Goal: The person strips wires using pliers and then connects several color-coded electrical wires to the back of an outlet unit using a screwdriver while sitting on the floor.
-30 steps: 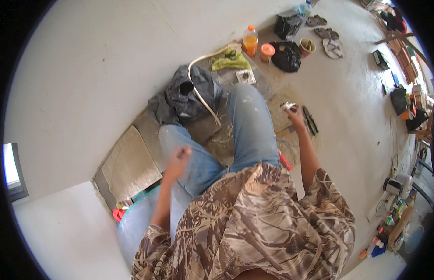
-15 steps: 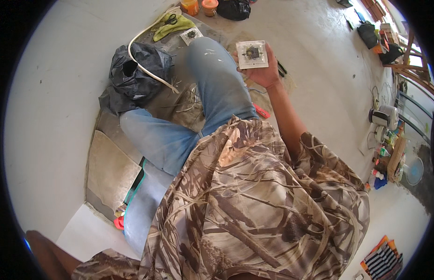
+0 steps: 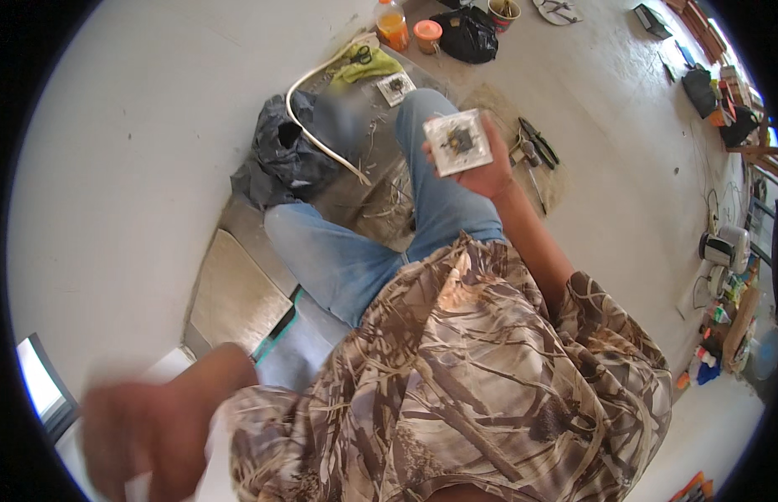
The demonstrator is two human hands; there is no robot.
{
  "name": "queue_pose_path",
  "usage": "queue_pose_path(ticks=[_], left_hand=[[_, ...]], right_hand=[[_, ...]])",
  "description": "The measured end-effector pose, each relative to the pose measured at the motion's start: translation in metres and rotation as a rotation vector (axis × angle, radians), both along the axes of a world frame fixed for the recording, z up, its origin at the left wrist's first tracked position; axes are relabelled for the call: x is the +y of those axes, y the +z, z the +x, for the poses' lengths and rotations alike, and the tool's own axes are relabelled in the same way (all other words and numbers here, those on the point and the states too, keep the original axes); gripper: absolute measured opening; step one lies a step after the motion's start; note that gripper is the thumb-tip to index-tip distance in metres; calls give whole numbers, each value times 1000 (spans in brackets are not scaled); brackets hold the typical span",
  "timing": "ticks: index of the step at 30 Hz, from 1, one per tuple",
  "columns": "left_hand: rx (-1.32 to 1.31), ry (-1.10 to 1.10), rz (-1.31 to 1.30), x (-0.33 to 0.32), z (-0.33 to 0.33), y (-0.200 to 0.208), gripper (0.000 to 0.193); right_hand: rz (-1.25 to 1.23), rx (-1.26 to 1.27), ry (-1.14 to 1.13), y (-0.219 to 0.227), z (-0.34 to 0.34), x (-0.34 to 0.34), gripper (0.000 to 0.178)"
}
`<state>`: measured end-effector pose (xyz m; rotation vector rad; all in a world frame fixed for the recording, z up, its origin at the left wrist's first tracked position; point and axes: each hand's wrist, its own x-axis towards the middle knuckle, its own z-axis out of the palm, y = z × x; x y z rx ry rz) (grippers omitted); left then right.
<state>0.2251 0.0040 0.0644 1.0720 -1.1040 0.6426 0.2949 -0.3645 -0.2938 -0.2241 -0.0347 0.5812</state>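
Above pale floor (image 3: 623, 180), the right grip (image 3: 491, 174) clasps a square plate (image 3: 457, 142) from beneath; left grip (image 3: 159, 418) unclear.

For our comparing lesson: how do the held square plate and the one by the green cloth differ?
The held plate is in the right hand; the other plate lies by the green cloth. The held plate looks larger, the other plate smaller. Both are square and pale.

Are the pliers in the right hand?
No, the pliers lie on the floor, while the right hand holds a square white plate.
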Motion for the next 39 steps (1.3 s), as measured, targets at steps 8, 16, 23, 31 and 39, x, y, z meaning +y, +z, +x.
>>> queue_pose_path(ticks=[8,16,23,31,39], left_hand=[[399,661,1189,-162,54,-242,62],[1101,439,538,-102,59,-234,53],[1268,218,449,-118,26,-228,43],[1281,292,338,-121,18,-236,37],[1306,378,298,-114,11,-251,28]], right_hand=[[-373,186,-32,14,-28,66,73],[-111,-65,157,50,-17,69,80],[-81,171,144,47,-27,76,76],[-127,183,142,42,-32,84,65],[-443,65,150,52,-28,82,57]])
